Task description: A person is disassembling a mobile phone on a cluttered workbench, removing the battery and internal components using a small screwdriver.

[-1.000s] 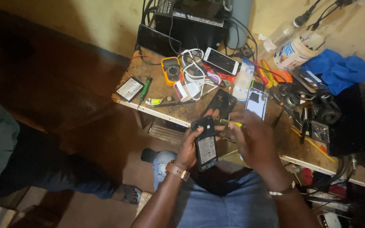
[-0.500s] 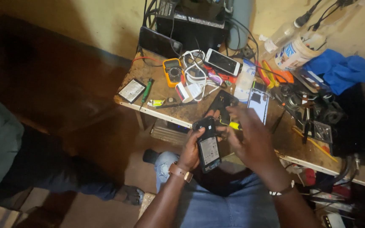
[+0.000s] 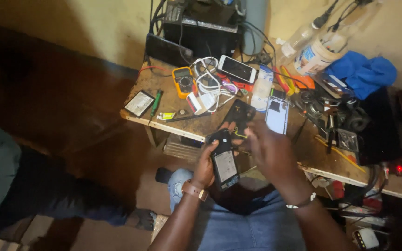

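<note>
My left hand [image 3: 206, 163] grips an opened black phone [image 3: 224, 161] with its back cover off and the grey battery showing, held above my lap in front of the wooden workbench [image 3: 187, 125]. My right hand [image 3: 268, 149] hovers at the phone's top right edge with fingers curled, pinching something small and yellowish at its fingertips; what it is I cannot make out. A black phone back cover [image 3: 239, 114] lies on the bench just beyond my fingers.
On the bench lie a yellow multimeter [image 3: 183, 81], white cables [image 3: 208, 83], a white phone [image 3: 237, 69], a blue-backed phone [image 3: 277, 115], a loose battery [image 3: 139, 103], a green screwdriver [image 3: 155, 102], a blue cloth [image 3: 363, 73]. Another person's leg and foot [image 3: 47, 195] is at my left.
The phone stays in my left hand, tilted a little more upright. My right hand has shifted slightly along the phone's top edge.
</note>
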